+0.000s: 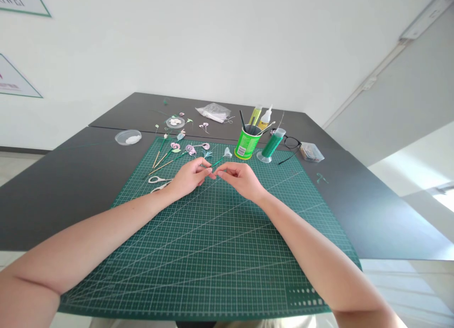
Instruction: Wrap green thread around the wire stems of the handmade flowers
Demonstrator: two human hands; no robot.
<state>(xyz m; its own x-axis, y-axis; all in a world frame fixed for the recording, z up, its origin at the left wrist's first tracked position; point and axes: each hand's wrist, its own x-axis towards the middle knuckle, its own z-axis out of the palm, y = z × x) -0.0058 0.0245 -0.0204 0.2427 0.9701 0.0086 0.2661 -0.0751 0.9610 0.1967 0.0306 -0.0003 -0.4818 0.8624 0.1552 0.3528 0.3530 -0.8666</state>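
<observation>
A small artificial flower with pale blue petals and a thin green stem is held above the cutting mat, its petals pointing away to the right. My left hand pinches the stem near its lower end. Close beside it, the fingertips of my right hand are pressed together, almost touching the left ones; whatever they hold is too small to see. White-handled scissors lie partly hidden under my left wrist. Left of my hands rest several pink flowers on sticks, and just beyond is a loose blue petal piece.
A green can of tools stands ahead, with a green wire spool, a glue bottle and glasses near it. Farther off are a clear box, a plastic bag and shallow dishes. A wall rises behind the black table.
</observation>
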